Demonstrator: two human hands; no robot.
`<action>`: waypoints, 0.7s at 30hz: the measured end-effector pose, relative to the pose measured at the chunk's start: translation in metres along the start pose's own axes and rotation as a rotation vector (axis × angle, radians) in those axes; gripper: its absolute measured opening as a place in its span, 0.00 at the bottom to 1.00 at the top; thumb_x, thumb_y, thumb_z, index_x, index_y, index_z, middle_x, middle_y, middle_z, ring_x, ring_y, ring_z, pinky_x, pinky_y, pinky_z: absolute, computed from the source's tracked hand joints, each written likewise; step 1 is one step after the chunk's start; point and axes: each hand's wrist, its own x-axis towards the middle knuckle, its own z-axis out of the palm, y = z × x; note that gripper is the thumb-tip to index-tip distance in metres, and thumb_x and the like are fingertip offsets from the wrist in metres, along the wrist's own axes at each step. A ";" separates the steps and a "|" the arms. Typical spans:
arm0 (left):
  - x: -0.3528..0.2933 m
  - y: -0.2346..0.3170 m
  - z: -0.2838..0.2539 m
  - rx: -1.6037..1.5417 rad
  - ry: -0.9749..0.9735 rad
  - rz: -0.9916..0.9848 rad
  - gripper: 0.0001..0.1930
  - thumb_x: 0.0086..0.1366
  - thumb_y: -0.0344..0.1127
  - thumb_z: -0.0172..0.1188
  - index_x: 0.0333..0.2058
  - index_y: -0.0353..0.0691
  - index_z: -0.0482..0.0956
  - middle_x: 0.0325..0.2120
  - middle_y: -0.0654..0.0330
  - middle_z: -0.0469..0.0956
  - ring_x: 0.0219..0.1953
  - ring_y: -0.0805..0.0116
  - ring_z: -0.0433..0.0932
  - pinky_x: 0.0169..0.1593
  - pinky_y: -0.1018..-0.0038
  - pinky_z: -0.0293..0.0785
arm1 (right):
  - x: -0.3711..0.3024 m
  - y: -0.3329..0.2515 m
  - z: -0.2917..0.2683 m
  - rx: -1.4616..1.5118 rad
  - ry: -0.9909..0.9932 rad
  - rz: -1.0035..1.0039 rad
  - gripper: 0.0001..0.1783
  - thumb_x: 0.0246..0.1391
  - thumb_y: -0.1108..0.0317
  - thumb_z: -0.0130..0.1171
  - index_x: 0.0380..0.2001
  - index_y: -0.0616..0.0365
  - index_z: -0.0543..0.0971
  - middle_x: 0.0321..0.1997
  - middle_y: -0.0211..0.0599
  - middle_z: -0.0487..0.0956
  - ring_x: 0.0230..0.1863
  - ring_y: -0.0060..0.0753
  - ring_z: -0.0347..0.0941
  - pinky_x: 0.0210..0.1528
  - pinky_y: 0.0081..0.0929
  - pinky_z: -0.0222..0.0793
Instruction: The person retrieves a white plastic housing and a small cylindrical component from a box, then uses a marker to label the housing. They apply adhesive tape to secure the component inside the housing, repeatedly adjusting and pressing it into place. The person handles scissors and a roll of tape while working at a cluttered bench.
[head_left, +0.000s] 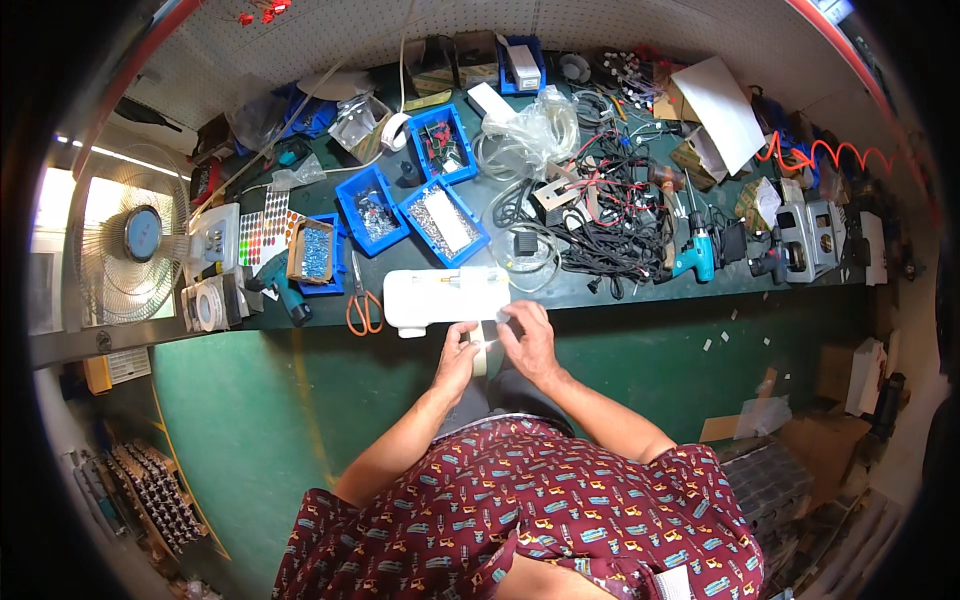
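Observation:
At the bench's front edge lies a white plastic housing (425, 300), rounded at the corners, with small fittings along its upper side. Just in front of it, my left hand (456, 362) is closed on a pale, narrow object that looks like a roll of tape (480, 362) seen edge-on. My right hand (532, 345) faces it from the other side, thumb and fingers bent together in a pinch by the housing's lower right corner. A bright glint between the hands hides what the right fingertips hold. Orange-handled scissors (364, 313) lie left of the housing.
Blue bins (372, 210) of small parts stand behind the housing. Tangled black cables (610, 235) cover the bench's right half, near a teal power screwdriver (696, 255). At the left are a second teal power tool (290, 295) and a fan (140, 235).

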 end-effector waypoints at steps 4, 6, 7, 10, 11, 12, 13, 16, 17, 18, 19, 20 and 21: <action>0.004 0.000 -0.007 -0.056 -0.024 -0.082 0.19 0.71 0.29 0.47 0.59 0.51 0.62 0.44 0.57 0.76 0.43 0.70 0.78 0.43 0.72 0.76 | -0.029 0.016 0.027 0.378 -0.187 0.623 0.30 0.54 0.59 0.68 0.54 0.70 0.75 0.45 0.45 0.83 0.44 0.30 0.79 0.47 0.27 0.75; -0.003 0.011 -0.010 -0.063 -0.077 -0.178 0.22 0.71 0.28 0.47 0.62 0.49 0.57 0.46 0.54 0.75 0.44 0.67 0.78 0.47 0.71 0.76 | -0.025 0.013 0.035 0.552 -0.254 0.771 0.34 0.54 0.61 0.68 0.59 0.73 0.70 0.46 0.45 0.83 0.45 0.29 0.79 0.48 0.27 0.75; -0.008 0.021 -0.011 0.000 -0.113 -0.129 0.24 0.71 0.27 0.47 0.63 0.47 0.55 0.47 0.53 0.76 0.45 0.67 0.78 0.49 0.70 0.76 | -0.025 0.025 0.044 0.614 -0.265 0.771 0.37 0.55 0.64 0.68 0.62 0.74 0.67 0.45 0.44 0.83 0.44 0.29 0.80 0.47 0.27 0.75; -0.017 0.028 -0.045 0.536 0.010 0.226 0.19 0.67 0.25 0.54 0.57 0.37 0.66 0.39 0.56 0.81 0.40 0.69 0.80 0.45 0.70 0.79 | -0.025 0.011 0.044 0.719 -0.248 0.862 0.39 0.55 0.67 0.67 0.65 0.74 0.64 0.41 0.41 0.84 0.40 0.27 0.79 0.44 0.22 0.74; -0.014 0.032 -0.063 0.575 0.125 0.282 0.16 0.65 0.25 0.57 0.51 0.37 0.70 0.36 0.57 0.81 0.37 0.70 0.81 0.42 0.71 0.79 | -0.026 0.010 0.044 0.691 -0.256 0.857 0.40 0.54 0.67 0.67 0.65 0.73 0.63 0.41 0.41 0.84 0.40 0.27 0.79 0.44 0.22 0.74; -0.007 0.033 -0.086 0.612 0.237 0.339 0.13 0.63 0.26 0.60 0.46 0.37 0.74 0.33 0.58 0.82 0.34 0.70 0.81 0.40 0.71 0.79 | -0.025 0.014 0.046 0.662 -0.259 0.853 0.40 0.54 0.67 0.67 0.66 0.73 0.62 0.41 0.41 0.84 0.40 0.27 0.79 0.44 0.23 0.74; 0.005 0.031 -0.112 0.665 0.376 0.385 0.12 0.61 0.28 0.63 0.44 0.37 0.75 0.32 0.57 0.82 0.33 0.68 0.82 0.40 0.70 0.79 | -0.023 0.017 0.045 0.633 -0.255 0.850 0.41 0.54 0.67 0.67 0.66 0.73 0.62 0.41 0.41 0.84 0.40 0.27 0.79 0.44 0.23 0.74; 0.030 0.036 -0.174 0.886 0.644 0.196 0.18 0.56 0.36 0.69 0.43 0.37 0.75 0.34 0.52 0.83 0.34 0.58 0.83 0.43 0.64 0.79 | -0.012 -0.006 0.033 0.488 -0.273 0.854 0.42 0.53 0.66 0.67 0.66 0.73 0.62 0.43 0.43 0.83 0.43 0.30 0.80 0.46 0.26 0.75; 0.038 0.037 -0.188 0.949 0.696 0.143 0.22 0.54 0.41 0.70 0.44 0.38 0.75 0.36 0.49 0.82 0.37 0.50 0.82 0.46 0.59 0.78 | -0.012 -0.006 0.031 0.496 -0.266 0.854 0.42 0.51 0.65 0.66 0.66 0.73 0.64 0.45 0.46 0.83 0.46 0.33 0.80 0.49 0.29 0.75; 0.043 0.040 -0.193 1.009 0.755 0.089 0.26 0.53 0.46 0.71 0.45 0.38 0.75 0.38 0.45 0.82 0.40 0.42 0.82 0.48 0.54 0.77 | -0.009 -0.012 0.028 0.448 -0.271 0.878 0.41 0.51 0.64 0.66 0.65 0.72 0.65 0.47 0.48 0.82 0.48 0.35 0.79 0.52 0.30 0.74; 0.048 0.041 -0.196 1.062 0.722 0.025 0.27 0.54 0.45 0.71 0.48 0.39 0.74 0.40 0.44 0.82 0.44 0.42 0.81 0.50 0.54 0.77 | -0.010 -0.010 0.029 0.459 -0.259 0.881 0.41 0.50 0.64 0.66 0.65 0.71 0.66 0.48 0.49 0.82 0.49 0.36 0.79 0.53 0.30 0.73; 0.050 0.051 -0.191 1.116 0.685 -0.038 0.28 0.55 0.44 0.71 0.51 0.39 0.73 0.43 0.43 0.81 0.47 0.41 0.81 0.52 0.53 0.76 | -0.012 -0.005 0.029 0.468 -0.242 0.885 0.40 0.50 0.63 0.66 0.65 0.71 0.67 0.49 0.49 0.82 0.50 0.37 0.79 0.54 0.30 0.73; 0.052 0.060 -0.192 1.124 0.621 -0.077 0.29 0.56 0.41 0.70 0.55 0.40 0.72 0.46 0.43 0.81 0.49 0.42 0.80 0.53 0.54 0.76 | -0.012 -0.002 0.029 0.488 -0.238 0.892 0.40 0.50 0.63 0.66 0.64 0.70 0.68 0.51 0.50 0.81 0.52 0.37 0.79 0.56 0.30 0.72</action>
